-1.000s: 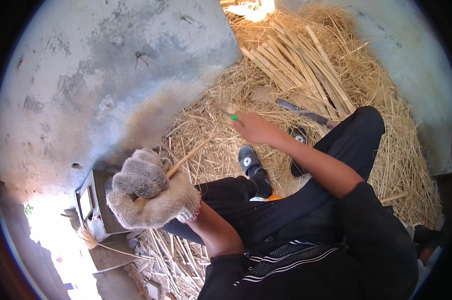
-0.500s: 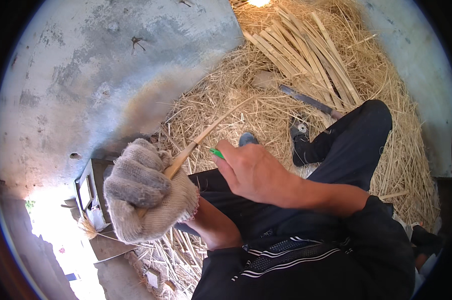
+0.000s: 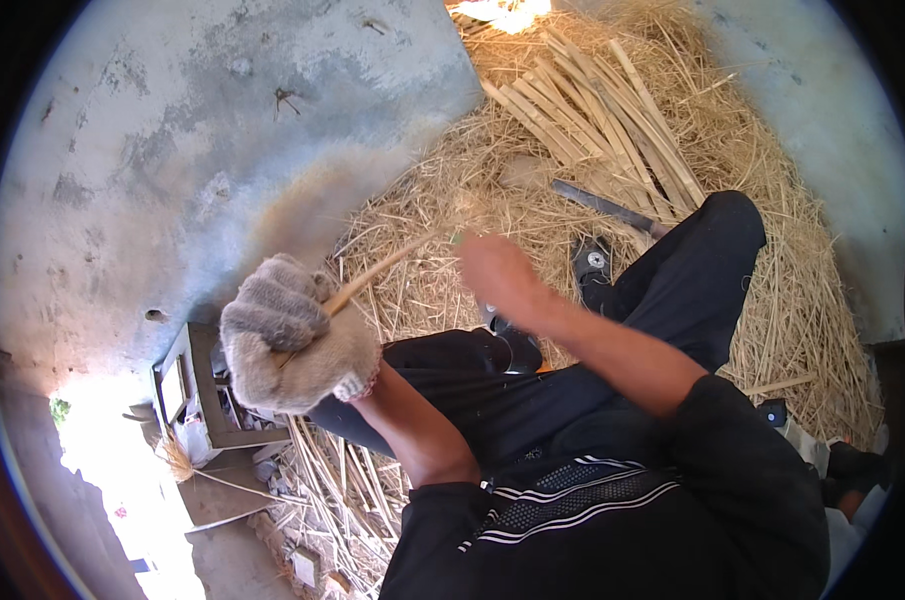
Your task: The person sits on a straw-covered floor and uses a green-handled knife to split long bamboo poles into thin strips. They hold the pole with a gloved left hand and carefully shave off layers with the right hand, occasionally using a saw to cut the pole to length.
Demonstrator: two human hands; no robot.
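Note:
My left hand point(image 3: 297, 335), in a grey-white knitted glove, is closed around a thin bamboo strip point(image 3: 372, 275). The strip slants up and away to the right, tapering at its far end. Close to that far end is my bare right hand point(image 3: 502, 275), closed and smeared by motion. A trace of green from a small green tool point(image 3: 459, 238) shows at its fingertips; the working end is hidden or blurred, so its kind stays unclear. Whether the tool touches the strip I cannot tell.
Straw-like shavings point(image 3: 412, 215) cover the floor around my crossed legs. Split bamboo strips point(image 3: 612, 130) lie in a pile ahead, with a long dark blade point(image 3: 602, 203) beside them. A weathered wall point(image 3: 202, 150) rises at left, above a small wooden box point(image 3: 207, 390).
My right hand has moved up and away along the strip toward its far end. My left hand has risen slightly, still gripping the strip.

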